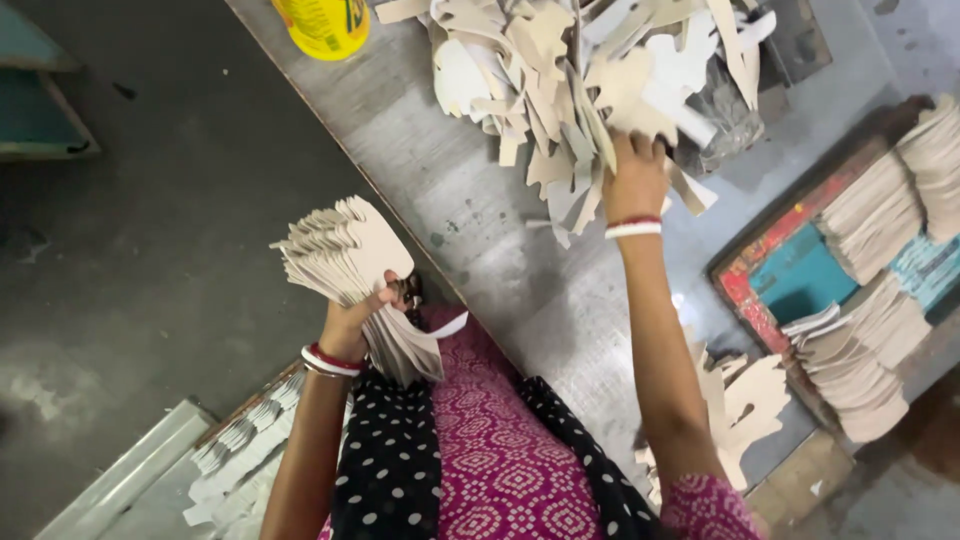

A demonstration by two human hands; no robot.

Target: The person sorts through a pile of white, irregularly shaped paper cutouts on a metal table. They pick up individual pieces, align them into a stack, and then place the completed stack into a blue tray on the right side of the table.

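Two hands busy: left hand (352,318) clamped round neat stack of card cutouts (350,265) above lap, right hand (634,175) apparently pinching one piece from loose heap (570,85) on grey table (470,230); best taken singly, edges squared.

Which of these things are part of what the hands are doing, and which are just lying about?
In use:
left hand, holding neat card stack
right hand, reaching into loose cutout pile

Lying about:
yellow container
stacked bundles in red tray
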